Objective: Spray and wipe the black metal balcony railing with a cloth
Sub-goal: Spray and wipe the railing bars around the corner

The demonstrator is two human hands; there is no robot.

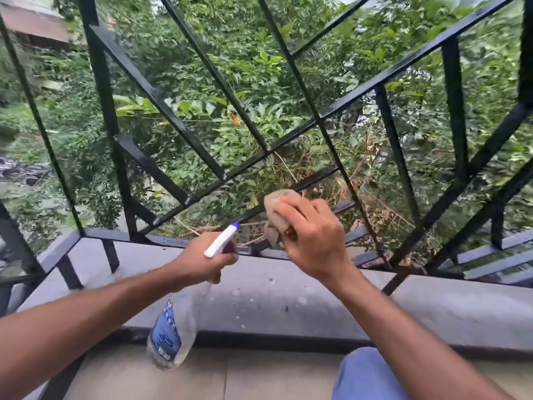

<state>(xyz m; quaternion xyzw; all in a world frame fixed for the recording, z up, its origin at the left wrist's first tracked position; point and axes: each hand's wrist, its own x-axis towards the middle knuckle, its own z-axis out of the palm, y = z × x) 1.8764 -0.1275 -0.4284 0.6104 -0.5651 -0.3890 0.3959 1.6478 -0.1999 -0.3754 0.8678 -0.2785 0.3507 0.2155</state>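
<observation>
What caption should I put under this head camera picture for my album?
Left hand holds a spray bottle while the right hand holds a cloth at the black railing.

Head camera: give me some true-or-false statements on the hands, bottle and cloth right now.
1. The left hand grips the spray bottle at its neck. True.
2. The bottle's nozzle tip is red. False: it is blue, on a white spray head.
3. The right hand holds the cloth at a low bar of the black railing. True.
4. The cloth is bright green. False: it is a pinkish tan.
5. The spray bottle stands on the grey ledge. False: it hangs from the left hand, in front of the ledge.
</observation>
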